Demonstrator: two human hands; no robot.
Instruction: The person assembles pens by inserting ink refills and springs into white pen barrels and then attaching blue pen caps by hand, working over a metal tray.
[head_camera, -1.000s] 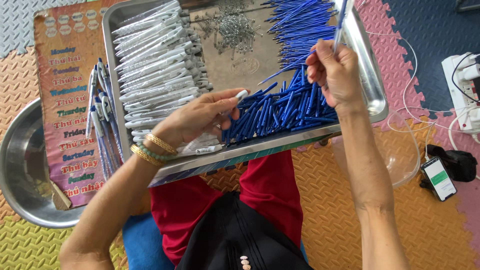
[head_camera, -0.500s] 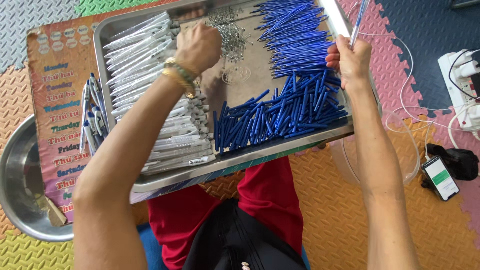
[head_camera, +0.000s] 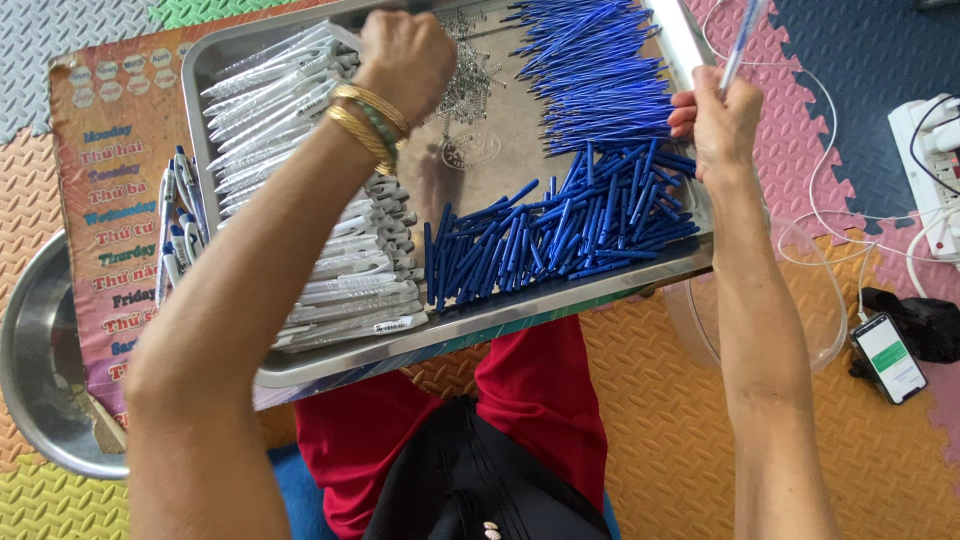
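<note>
Assembling ballpoint pens over a steel tray (head_camera: 300, 372) held across the lap.

- Left hand (head_camera: 405, 55): closed, knuckles up, reaching over the heap of small metal springs (head_camera: 468, 80) at the tray's far middle; what it pinches, if anything, cannot be told.
- Right hand (head_camera: 722, 118): clenched on one part-built pen (head_camera: 738, 50), clear barrel with a blue refill inside, held upright above the tray's right rim.
- Clear pen barrels (head_camera: 300, 190): large stack, left half of tray.
- Blue refills (head_camera: 560, 235): two broad piles, right half of tray.
- Finished pens (head_camera: 178, 220): small bundle lying outside the tray's left edge, on a printed mat (head_camera: 110, 200).
- Steel bowl (head_camera: 40, 390): on the floor, far left.

Progress, judged: early. Few pens stand complete; the parts stocks look nearly full.
</note>
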